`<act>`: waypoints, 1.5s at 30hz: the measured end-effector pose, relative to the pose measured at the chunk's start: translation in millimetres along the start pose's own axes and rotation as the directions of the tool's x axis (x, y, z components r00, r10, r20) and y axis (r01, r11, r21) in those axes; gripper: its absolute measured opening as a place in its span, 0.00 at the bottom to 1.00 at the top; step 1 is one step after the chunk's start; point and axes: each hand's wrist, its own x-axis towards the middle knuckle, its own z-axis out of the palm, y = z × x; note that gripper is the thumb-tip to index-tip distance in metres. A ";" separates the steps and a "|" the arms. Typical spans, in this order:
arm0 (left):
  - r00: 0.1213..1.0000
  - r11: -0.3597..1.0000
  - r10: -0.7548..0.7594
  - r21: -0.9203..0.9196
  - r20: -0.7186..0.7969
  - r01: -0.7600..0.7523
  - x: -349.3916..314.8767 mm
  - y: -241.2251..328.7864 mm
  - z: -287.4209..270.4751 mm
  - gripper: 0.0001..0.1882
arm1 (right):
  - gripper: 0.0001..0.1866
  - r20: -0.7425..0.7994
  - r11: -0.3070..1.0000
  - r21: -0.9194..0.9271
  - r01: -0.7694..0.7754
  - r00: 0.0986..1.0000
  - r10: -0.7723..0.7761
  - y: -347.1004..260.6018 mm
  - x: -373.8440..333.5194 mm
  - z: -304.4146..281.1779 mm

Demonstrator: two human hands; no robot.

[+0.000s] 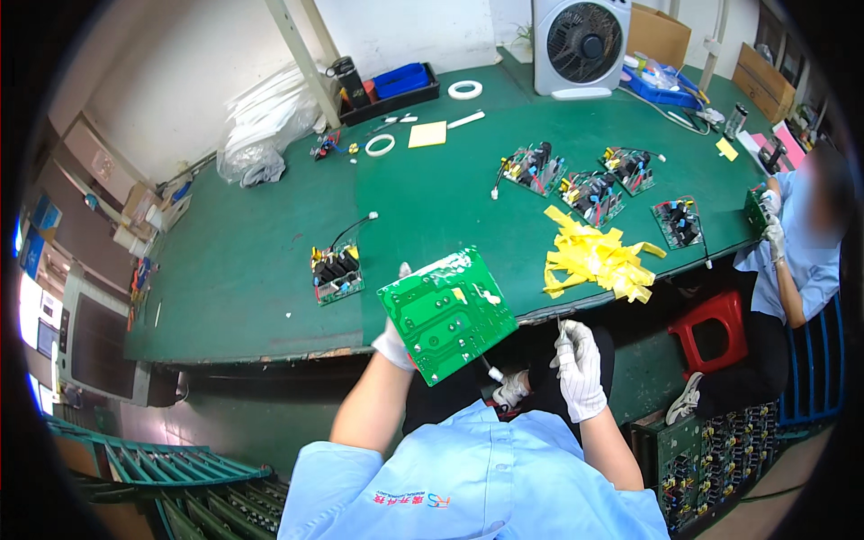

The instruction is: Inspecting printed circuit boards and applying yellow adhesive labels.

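Note:
My left hand (393, 347), in a white glove, grips a green circuit board (441, 315) by its left side. The board's solder side faces up, tilted in front of the table edge, with whitish patches near its far corner. A short cable with a white plug (494, 373) hangs below it. To the right, my gloved right hand (583, 373) is closed on a thin pointed tool (560, 329), apart from the board. The tool's kind is hard to make out, as the fingers cover most of it. Past that hand lies a heap of yellow tape strips (594, 256).
Several populated boards (589, 193) stand on the green table (432, 198), another board (337, 273) at left. Tape rolls (465, 90) and a fan (585, 45) are at the back. A co-worker (796, 234) at right holds a board. A red stool (711, 333) stands below.

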 end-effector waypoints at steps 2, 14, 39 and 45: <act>0.999 0.992 -0.019 -0.122 -0.029 0.015 0.2 -18.3 -11.4 0.42 | 0.15 0.042 0.976 -0.013 0.218 0.975 -0.217 -10.9 5.3 14.0; 0.993 0.962 -0.033 -0.271 -0.117 0.000 17.6 -24.4 -68.6 0.36 | 0.08 0.212 0.830 -0.443 0.339 0.939 -0.271 -10.0 11.2 60.0; 0.829 0.980 -0.157 -0.187 -0.536 0.065 28.6 -39.1 -92.7 0.22 | 0.12 0.176 0.815 -0.430 0.388 0.922 -0.346 14.3 27.1 91.8; 0.871 0.992 -0.108 -0.106 -0.479 0.065 27.1 -40.1 -95.3 0.22 | 0.10 0.153 0.820 -0.441 0.365 0.931 -0.332 13.3 27.2 91.6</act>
